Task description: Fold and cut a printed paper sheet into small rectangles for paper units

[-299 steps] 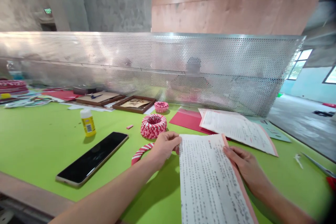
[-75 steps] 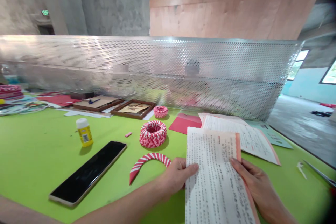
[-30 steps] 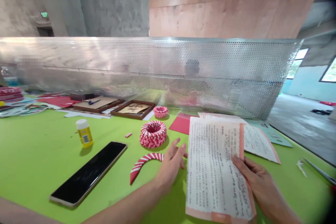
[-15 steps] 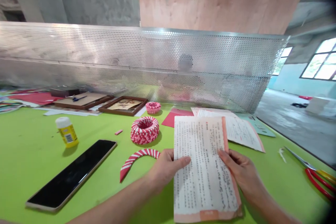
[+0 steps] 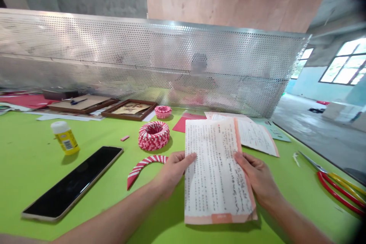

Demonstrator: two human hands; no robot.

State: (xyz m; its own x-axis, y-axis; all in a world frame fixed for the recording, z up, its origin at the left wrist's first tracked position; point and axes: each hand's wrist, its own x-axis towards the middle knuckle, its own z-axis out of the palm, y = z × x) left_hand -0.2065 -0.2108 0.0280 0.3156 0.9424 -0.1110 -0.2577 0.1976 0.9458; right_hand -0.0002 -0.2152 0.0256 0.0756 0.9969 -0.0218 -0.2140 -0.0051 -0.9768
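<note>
A printed sheet of paper (image 5: pixel 214 183) with handwriting and orange-pink edges is held up over the green table. My left hand (image 5: pixel 175 167) pinches its left edge, thumb on the front face. On the right edge, my right hand (image 5: pixel 254 173) grips it the same way, fingers hidden behind. Just left of my left hand lies a curved red-and-white striped paper piece (image 5: pixel 145 164), its right end hidden by the hand. Behind that stands a ring of folded striped paper (image 5: pixel 153 136), with a smaller pink-and-white ring (image 5: pixel 163 112) farther back.
A phone (image 5: pixel 76 183) and a glue stick (image 5: pixel 66 139) are at left. Scissors (image 5: pixel 326 171) lie at right near the table edge. More printed sheets (image 5: pixel 259 137), red paper (image 5: pixel 180 124) and wooden frames (image 5: pixel 107 112) sit toward the perforated metal screen (image 5: pixel 114 61).
The camera view has shifted slightly, so everything appears a little higher and to the left. My left hand has slid outward toward the sheet's left edge; both hands still hold it.
</note>
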